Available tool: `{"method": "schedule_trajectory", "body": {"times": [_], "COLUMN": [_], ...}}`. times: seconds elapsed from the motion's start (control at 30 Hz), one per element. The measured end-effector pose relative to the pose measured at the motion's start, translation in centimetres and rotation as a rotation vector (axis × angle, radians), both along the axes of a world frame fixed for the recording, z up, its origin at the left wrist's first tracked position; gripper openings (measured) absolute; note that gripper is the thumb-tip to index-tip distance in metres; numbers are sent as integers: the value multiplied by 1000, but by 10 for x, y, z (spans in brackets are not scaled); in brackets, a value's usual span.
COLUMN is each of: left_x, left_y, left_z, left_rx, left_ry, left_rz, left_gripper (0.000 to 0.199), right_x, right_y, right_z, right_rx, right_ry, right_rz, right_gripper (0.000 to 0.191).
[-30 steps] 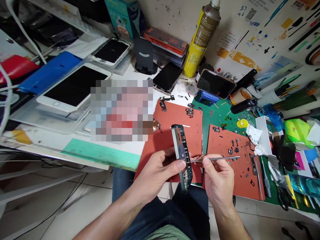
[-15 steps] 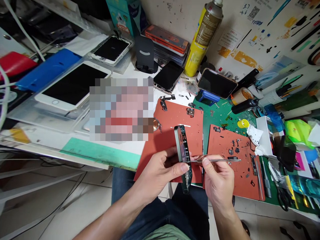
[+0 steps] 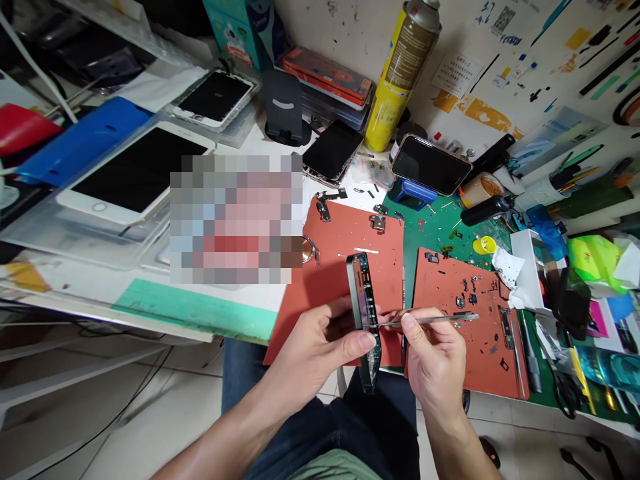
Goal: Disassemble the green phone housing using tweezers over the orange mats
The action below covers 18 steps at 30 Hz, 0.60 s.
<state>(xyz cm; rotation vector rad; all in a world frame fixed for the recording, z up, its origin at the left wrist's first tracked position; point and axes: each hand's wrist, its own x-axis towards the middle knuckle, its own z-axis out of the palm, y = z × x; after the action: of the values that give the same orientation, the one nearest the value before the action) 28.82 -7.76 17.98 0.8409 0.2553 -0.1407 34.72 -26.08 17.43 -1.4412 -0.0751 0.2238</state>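
My left hand [image 3: 313, 350] grips an opened phone housing [image 3: 363, 293] on edge, thumb over the near side and fingers behind it. Small parts show along its exposed inside, which faces right. Between the thumb and fingers of my right hand [image 3: 436, 350] is a pair of slim metal tweezers [image 3: 453, 318]. Their tips reach to the housing's inside, just above my left thumb; whether they pinch anything there is too small to tell. Below both hands lie a left red mat [image 3: 330, 267] and a right red mat [image 3: 435, 287], the latter scattered with small phone parts.
A disassembled phone screen [image 3: 333, 152], a yellow spray can [image 3: 400, 73] and a phone on a blue stand [image 3: 430, 163] stand behind the mats. A white phone [image 3: 135, 173] lies at left. Scissors [image 3: 567, 393] and tools line the right side. One patch is blurred.
The view has shifted slightly, so the bench appears a little further left. Both hands keep their hold; the housing and tweezers have barely moved.
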Motion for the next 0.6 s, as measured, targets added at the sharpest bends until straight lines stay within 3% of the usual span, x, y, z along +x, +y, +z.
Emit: {"method": "schedule_trajectory", "body": {"times": [0.6], "left_x": [-1], "left_y": [0], "left_z": [-4], "left_rx": [17], "left_ry": [7], "left_rz": [3], "left_gripper": [29], "right_x": [-1], "right_y": [-2], "right_z": [-3], "right_rx": [40], "right_ry": [-55], "right_rz": [-19], "right_gripper": [3]}}
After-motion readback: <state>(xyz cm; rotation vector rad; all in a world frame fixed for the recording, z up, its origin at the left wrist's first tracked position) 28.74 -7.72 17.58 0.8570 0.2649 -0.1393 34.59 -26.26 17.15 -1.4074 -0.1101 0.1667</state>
